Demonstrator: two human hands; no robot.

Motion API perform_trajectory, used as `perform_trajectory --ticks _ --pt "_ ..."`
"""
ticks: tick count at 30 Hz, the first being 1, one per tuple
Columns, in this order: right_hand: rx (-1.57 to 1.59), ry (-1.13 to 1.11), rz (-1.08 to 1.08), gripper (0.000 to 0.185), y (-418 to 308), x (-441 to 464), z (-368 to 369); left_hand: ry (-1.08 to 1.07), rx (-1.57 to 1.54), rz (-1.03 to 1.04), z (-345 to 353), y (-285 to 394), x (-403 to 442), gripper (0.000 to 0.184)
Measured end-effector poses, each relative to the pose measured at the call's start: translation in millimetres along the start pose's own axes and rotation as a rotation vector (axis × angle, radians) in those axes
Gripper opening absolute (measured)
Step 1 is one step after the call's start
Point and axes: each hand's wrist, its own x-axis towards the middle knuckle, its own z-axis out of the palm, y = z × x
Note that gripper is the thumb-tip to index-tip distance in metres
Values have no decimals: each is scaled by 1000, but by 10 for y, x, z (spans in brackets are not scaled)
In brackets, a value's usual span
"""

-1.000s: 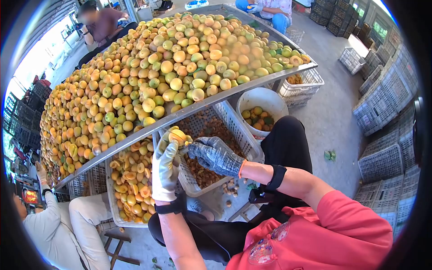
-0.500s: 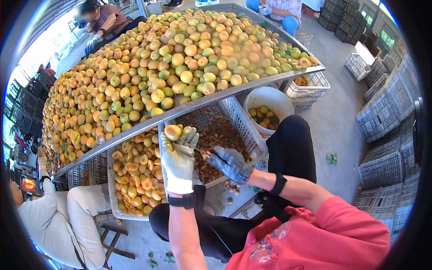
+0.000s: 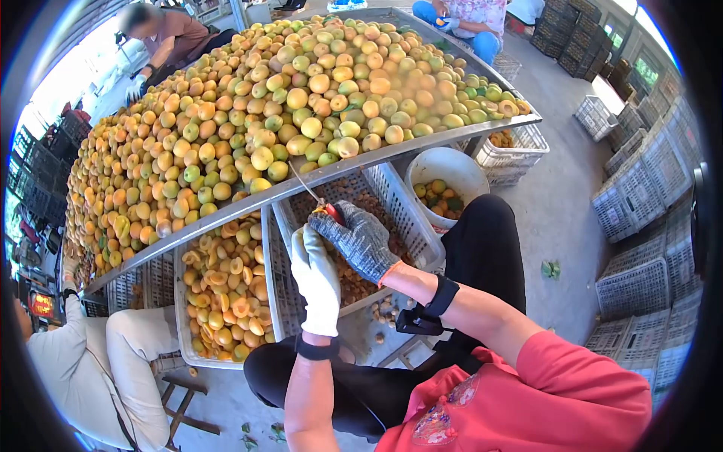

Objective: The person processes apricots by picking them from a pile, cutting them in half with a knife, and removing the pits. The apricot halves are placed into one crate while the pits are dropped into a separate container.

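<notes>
My right hand, in a grey knit glove, is wrapped round the red handle of a thin metal tool that points up toward the table's rim. Against it is my left hand in a white glove, its fingertips partly behind the grey glove; whatever it holds is hidden. Both hands are over a white crate of brown pits. Just beyond them, the metal table bears a large heap of orange and green apricots. Left of my hands, another crate holds split apricots.
A white bucket with fruit stands by my knee. One co-worker sits at the left, another leans over the heap at the back left, a third sits at the back. Stacked crates line the right side.
The apricot seen on my left palm half a second ago is no longer visible. My hands have come together, and the tool now points up and away. The back-left co-worker has leaned further over.
</notes>
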Motion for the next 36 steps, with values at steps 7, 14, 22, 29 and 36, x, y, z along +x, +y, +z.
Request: perform_trajectory --ticks 7,14,22,29,36 --pt "-207 116 -397 31 -16 -49 100 -20 -458 -213 -29 -410 133 38" --pt "729 -27 -312 24 213 236 26 -304 -859 -486 -220 33 130 43" --pt "1138 -298 264 22 -18 -161 -34 -98 -791 -355 -349 -49 46 41" --pt "650 -421 172 23 80 -380 -93 -144 -833 -282 -487 8 27 41" --pt "594 -493 82 24 142 -329 -72 -114 -912 -299 -471 74 29 38"
